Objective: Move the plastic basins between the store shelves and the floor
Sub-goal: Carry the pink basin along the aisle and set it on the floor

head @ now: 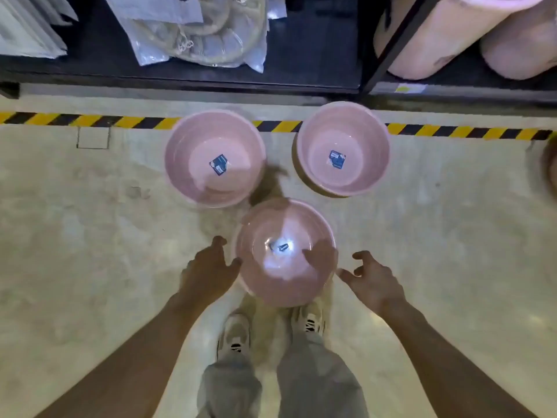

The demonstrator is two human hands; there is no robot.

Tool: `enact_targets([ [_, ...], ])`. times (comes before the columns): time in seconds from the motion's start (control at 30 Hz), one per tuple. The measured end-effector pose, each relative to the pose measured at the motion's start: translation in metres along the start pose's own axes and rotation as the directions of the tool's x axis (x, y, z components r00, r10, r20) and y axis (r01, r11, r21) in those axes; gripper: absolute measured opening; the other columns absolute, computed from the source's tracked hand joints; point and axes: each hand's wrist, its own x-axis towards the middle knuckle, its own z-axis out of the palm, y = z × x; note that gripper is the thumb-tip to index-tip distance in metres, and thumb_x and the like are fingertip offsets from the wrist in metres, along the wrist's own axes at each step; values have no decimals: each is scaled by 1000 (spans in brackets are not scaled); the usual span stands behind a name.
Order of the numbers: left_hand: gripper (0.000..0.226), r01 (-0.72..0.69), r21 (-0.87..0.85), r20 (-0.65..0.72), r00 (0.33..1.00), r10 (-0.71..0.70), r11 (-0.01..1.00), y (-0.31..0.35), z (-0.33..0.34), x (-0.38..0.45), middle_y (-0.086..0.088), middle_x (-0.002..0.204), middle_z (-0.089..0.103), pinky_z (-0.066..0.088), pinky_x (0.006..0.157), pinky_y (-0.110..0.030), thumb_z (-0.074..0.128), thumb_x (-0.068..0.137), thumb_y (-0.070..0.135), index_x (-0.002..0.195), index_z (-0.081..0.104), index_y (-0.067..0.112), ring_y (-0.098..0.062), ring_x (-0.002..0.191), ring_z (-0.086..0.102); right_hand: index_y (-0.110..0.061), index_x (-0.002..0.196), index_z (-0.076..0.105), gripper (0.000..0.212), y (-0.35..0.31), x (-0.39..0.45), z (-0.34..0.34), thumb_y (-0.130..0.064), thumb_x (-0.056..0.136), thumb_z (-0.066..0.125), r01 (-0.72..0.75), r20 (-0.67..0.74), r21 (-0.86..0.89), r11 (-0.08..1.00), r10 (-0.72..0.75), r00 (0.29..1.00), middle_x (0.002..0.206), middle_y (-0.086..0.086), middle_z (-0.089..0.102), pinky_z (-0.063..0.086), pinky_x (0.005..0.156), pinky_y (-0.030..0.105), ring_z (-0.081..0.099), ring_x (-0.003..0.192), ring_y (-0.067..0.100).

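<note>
Blue labels [219,165] sit inside the pink basins [180,158] (print too blurred to read).

This was a shop aisle, seen from above. Ahead of the hands [208,276] stood dark metal shelves [211,76] set low to the floor, stocked with goods sealed in clear plastic bags [199,31] and, further right, stacked pink basins [446,37] lying on their sides. A small yellow price tag [410,88] sat on the shelf edge. Black-and-yellow striped tape [90,119] ran along the pale polished floor [90,236] in front of the shelves. The three basins [215,158] beyond and between the hands each carried a blue product label [337,159].
</note>
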Motion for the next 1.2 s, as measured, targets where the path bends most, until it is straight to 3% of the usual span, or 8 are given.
enact_targets([
  [0.1, 59, 60, -40, -53, 997, -62, 997, -17, 48, 48, -4, 122, 70, 45, 82, -41, 57, 90, 56, 138, 43, 25, -33, 112, 65, -30, 137, 43, 67, 15, 65, 31, -64, 81, 58, -21, -48, -49, 999, 19, 999, 120, 0, 67, 40, 75, 36, 62, 110, 27],
  [0.27, 72, 212, -84, 3, 977, -213, 974, -45, 118, 106, -11, 127, 66, 42, 79, -39, 60, 88, 55, 145, 39, 16, -36, 112, 63, -25, 139, 38, 71, 38, 146, 77, -64, 82, 55, -99, -77, -80, 992, 93, 993, 124, 6, 66, 42, 79, 41, 61, 112, 32],
  [0.37, 53, 241, -180, 37, 970, -238, 954, -54, 154, 127, -16, 107, 66, 44, 74, -37, 63, 90, 44, 125, 42, 11, -36, 89, 60, -24, 139, 36, 71, 47, 183, 107, -61, 82, 54, -136, 4, -25, 990, 137, 991, 118, 8, 67, 47, 86, 44, 61, 109, 35],
  [0.47, 30, 216, -307, -34, 971, -238, 927, -58, 180, 135, -17, 82, 57, 50, 67, -42, 58, 94, 18, 110, 35, 9, -44, 77, 61, -16, 122, 41, 53, 49, 200, 134, -47, 83, 59, -137, 56, 57, 989, 134, 989, 107, 10, 61, 52, 87, 49, 62, 100, 38],
  [0.63, 23, 123, -314, -116, 979, -167, 942, -62, 189, 135, -30, 83, 59, 42, 57, -38, 48, 96, 1, 115, 36, -3, -43, 69, 59, -11, 99, 42, 24, 51, 206, 149, -24, 87, 59, -92, -63, 156, 983, 103, 993, 83, 2, 54, 49, 69, 40, 57, 76, 33],
  [0.8, 19, 82, -349, -94, 988, -122, 934, -54, 153, 118, -23, 79, 59, 51, 53, -42, 49, 98, 6, 109, 34, 4, -41, 66, 61, -12, 96, 44, 25, 39, 183, 116, -26, 87, 61, -32, -104, 143, 989, 48, 993, 74, -11, 46, 43, 67, 36, 51, 73, 30],
  [1.07, 24, 94, -330, -114, 984, -139, 939, -14, 13, 58, -4, 70, 55, 47, 45, -35, 51, 95, 21, 96, 27, 22, -24, 55, 57, -11, 95, 46, 19, -40, 106, -12, -22, 88, 59, 67, -157, 120, 991, -48, 986, 92, 11, 63, 52, 75, 44, 62, 85, 37],
  [1.2, 27, 104, -340, -172, 970, -170, 935, 10, -87, 20, -12, 74, 63, 58, 60, -48, 52, 92, 29, 92, 26, 23, -39, 59, 64, -13, 92, 45, 19, -106, 58, -99, -24, 88, 59, 162, -180, 160, 974, -133, 975, 88, 7, 67, 53, 77, 45, 63, 83, 34],
])
